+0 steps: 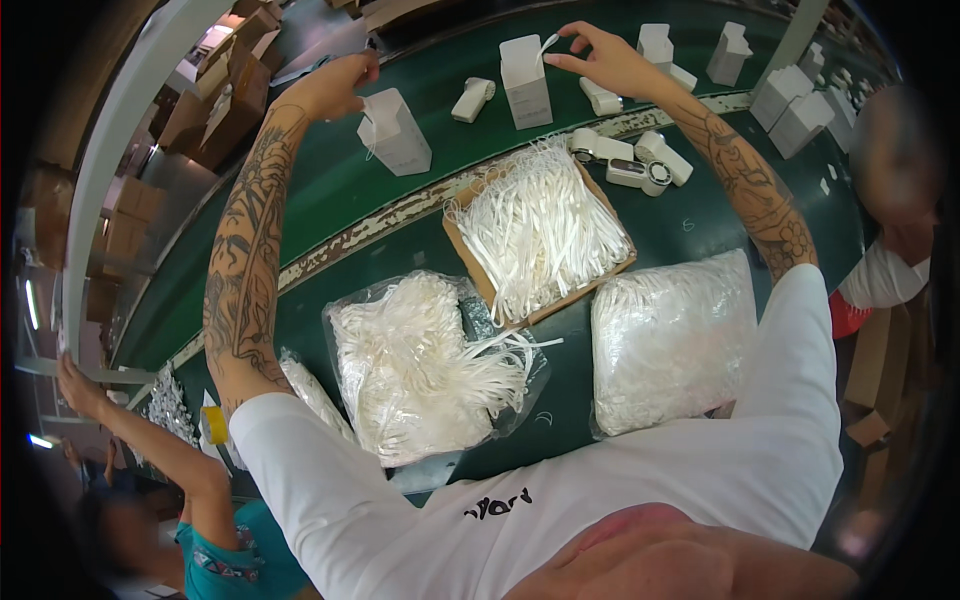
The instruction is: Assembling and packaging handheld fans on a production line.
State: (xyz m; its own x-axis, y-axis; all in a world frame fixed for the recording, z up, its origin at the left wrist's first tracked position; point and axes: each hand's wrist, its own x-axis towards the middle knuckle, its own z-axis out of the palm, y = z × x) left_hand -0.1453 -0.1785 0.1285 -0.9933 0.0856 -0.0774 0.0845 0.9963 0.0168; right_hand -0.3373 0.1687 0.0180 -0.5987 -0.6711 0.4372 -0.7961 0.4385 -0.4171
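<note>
Opened bag: at lower centre-left, a clear plastic bag (400, 360) lies open, its white strap bundles fanned to the right.
Packed bag: right of it, a second plastic bag (675, 345) bulges with white contents.
Cardboard tray: mid-frame, a shallow tray (463, 248) is heaped with loose straps (550, 235); lifting one by its end, judged by the tangle, should drag fewer neighbours along.
White devices: a cluster of small devices (627, 174) sits just beside the tray's upper right corner.
Left box: upper left of centre, a white box (402, 145) stands with a thin cord (369, 140) hanging over its side; a dangling loop like that could snag on a sleeve or finger.
Left hand: just above that box, the hand (335, 88) has curled fingers; whether they grasp anything, I cannot tell.
Middle box: top centre, a taller white box (526, 90) stands upright on the green belt (300, 185).
Right hand: at that box's upper right edge, the hand (610, 62) appears to pinch a white strap (548, 43) between thumb and finger. A light pinch, clear of the flaps, would suit; pulling sideways could tip the box.
Far boxes: more white boxes (729, 55) stand at upper right.
</note>
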